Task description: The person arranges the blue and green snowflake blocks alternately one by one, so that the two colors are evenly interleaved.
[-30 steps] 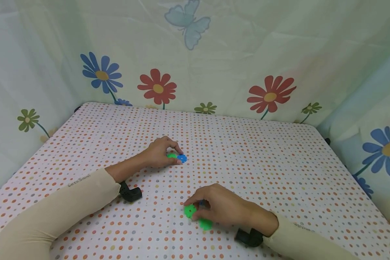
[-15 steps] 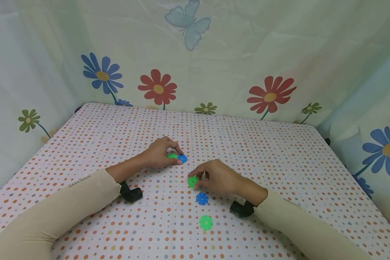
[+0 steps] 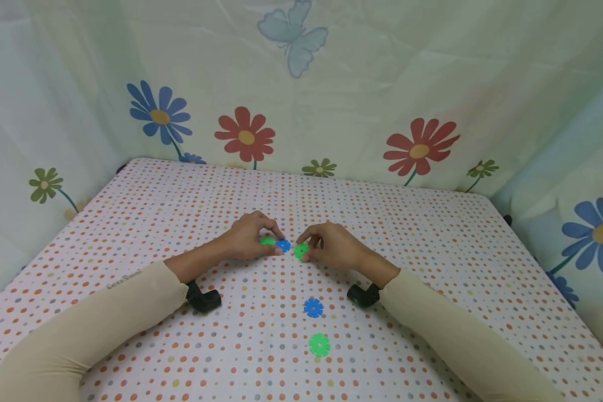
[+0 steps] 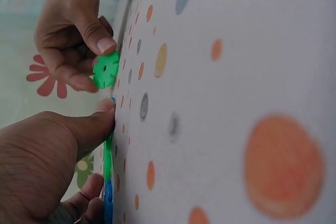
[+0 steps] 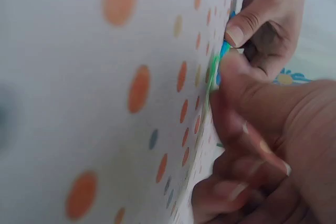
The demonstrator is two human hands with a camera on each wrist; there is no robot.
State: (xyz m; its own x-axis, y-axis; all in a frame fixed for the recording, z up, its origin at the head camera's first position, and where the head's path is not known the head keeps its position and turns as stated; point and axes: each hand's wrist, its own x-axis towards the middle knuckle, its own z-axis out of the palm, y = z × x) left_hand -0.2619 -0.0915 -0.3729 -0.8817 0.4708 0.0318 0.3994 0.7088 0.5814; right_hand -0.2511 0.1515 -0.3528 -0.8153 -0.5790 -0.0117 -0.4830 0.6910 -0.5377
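My left hand (image 3: 248, 237) pinches a blue notched plastic disc (image 3: 283, 245) at the table's middle. A green disc (image 3: 267, 241) joins it, partly covered by the fingers. In the left wrist view the row continues to another blue disc (image 4: 108, 203). Thumb and fingertips of my right hand (image 3: 340, 247) grip a separate green notched disc (image 3: 300, 252), tilted up off the cloth. A narrow gap parts this disc from the blue one in the head view. From the right wrist, the thumb and fingers hide much of the held disc.
Nearer the front, a loose blue disc (image 3: 313, 307) and a loose green disc (image 3: 319, 345) lie flat on the dotted tablecloth (image 3: 231, 346). A flower-printed curtain (image 3: 352, 89) hangs behind the table and along its sides.
My right hand has picked up the green disc and carried it forward to beside the left hand, uncovering the loose blue and green discs. The left hand stays put.
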